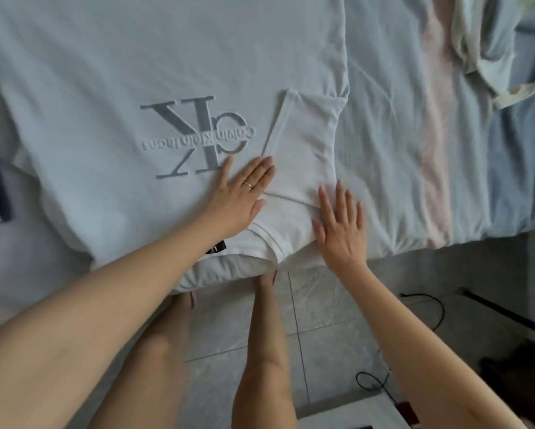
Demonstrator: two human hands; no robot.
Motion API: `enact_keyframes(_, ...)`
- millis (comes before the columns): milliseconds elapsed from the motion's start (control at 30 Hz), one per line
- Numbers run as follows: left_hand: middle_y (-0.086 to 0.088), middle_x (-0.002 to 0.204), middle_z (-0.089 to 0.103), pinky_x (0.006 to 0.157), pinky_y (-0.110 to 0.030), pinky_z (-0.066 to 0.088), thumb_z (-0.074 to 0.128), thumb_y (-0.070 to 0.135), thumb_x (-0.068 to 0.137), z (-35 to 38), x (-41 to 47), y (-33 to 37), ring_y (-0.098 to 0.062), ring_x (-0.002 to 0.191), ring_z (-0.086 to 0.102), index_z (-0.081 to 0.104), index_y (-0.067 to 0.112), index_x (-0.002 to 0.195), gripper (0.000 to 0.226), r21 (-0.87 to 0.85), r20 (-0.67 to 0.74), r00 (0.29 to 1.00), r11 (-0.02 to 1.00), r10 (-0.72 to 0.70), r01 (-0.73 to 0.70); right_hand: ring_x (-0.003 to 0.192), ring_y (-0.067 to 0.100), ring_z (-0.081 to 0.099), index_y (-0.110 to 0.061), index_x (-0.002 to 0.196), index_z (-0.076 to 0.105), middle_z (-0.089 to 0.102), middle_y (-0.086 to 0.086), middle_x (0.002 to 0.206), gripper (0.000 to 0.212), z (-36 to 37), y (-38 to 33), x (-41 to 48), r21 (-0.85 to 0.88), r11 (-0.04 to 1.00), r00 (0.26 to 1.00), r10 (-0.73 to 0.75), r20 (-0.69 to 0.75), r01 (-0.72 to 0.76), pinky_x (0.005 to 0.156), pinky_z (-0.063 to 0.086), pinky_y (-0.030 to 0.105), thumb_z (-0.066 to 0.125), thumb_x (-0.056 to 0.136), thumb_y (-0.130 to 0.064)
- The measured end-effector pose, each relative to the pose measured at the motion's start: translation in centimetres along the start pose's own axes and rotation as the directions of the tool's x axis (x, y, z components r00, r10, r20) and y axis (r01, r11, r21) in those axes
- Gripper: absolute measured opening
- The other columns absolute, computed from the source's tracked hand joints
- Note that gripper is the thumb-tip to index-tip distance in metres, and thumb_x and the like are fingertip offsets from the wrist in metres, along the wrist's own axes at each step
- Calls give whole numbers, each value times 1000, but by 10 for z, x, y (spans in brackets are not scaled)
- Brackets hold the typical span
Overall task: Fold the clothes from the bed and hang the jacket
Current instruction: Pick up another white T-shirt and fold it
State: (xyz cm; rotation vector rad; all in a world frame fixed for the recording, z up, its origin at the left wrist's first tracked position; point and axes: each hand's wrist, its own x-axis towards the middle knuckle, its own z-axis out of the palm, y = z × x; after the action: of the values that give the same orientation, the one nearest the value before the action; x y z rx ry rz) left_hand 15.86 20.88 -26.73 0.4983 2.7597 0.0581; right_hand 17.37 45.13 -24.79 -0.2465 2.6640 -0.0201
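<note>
With left hand (241, 193) and right hand (340, 224) both spread flat, fingers straight, gripping nothing: pressing down on a white T-shirt (105, 72) at its folded-in sleeve (306, 140), lying print-up on the bed (414, 150), showing upside-down grey lettering (198, 134) reading "CK Calvin Klein Jeans".

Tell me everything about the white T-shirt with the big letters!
The T-shirt is white, soft-looking cloth, spread flat on the bed, collar at the near edge. Its big grey logo reads upside down from here. One sleeve is folded in over the body. A small black label shows by the collar. The left hand and right hand press flat on it.
</note>
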Motion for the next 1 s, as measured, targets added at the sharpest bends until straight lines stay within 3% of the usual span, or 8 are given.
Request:
enact_keyframes(100,2,160,3,115,-47,-6,22,37,97,-1,-54,-25,-12,147,3,1,16,151,62,-156,116,991,987,67,-48,148,30,-4,-23,150,-10,-10,13,159,68,7,-39,-19,50,985,986,166,23,-167,117,-9,43,3,92,-56)
enact_keyframes(167,0,157,23,115,-41,2,31,28,94,-10,-85,-48,-15,145,19,27,16,149,56,-348,62,996,937,59,-33,146,35,-8,-13,151,-7,-9,23,157,77,6,-75,-21,125,925,931,364,-18,-359,114,-15,46,5,90,-58)
enact_keyframes(267,-12,139,49,106,-41,30,44,9,82,-20,-143,-104,-28,128,45,53,8,128,47,-547,-176,932,818,-318,176,147,33,-5,-10,152,3,-4,20,158,72,0,-157,-19,267,936,959,265,-104,-230,115,-15,42,19,93,-48)
enact_keyframes(367,-18,141,35,104,-34,32,52,1,87,-24,-179,-161,-31,126,38,42,3,135,48,-753,89,571,320,-816,575,145,31,8,-14,147,19,16,17,157,59,0,-242,-13,355,931,983,-18,-184,84,117,-6,37,38,95,-34)
enact_keyframes(467,-16,143,31,106,-33,35,50,3,93,-11,-182,-206,-28,128,40,34,6,142,52,-789,418,367,-132,-831,600,131,30,29,-14,137,30,40,18,142,51,0,-315,-6,388,880,955,-203,-215,275,110,25,42,43,89,-28)
enact_keyframes(734,4,114,59,76,-14,50,52,-7,84,-22,-161,-239,-10,99,58,46,16,137,58,-902,418,569,-252,-708,349,93,32,56,-5,135,39,40,15,130,54,-6,-391,-15,644,712,960,-189,-208,280,76,48,40,50,82,-4)
enact_keyframes(834,-4,108,66,84,-29,54,63,8,78,-27,-156,-244,-18,99,63,60,16,118,41,-879,474,628,-289,-618,379,94,26,55,-10,137,35,37,11,132,54,-3,-387,-24,707,682,982,-110,-153,187,75,51,42,46,84,-4)
enact_keyframes(1000,-2,87,66,67,-22,48,58,8,79,-37,-157,-252,-12,76,61,64,10,93,16,-888,457,712,-315,-533,335,103,13,52,-20,141,33,42,2,128,52,4,-363,-35,746,656,990,-133,-37,116,83,49,33,44,91,-8)
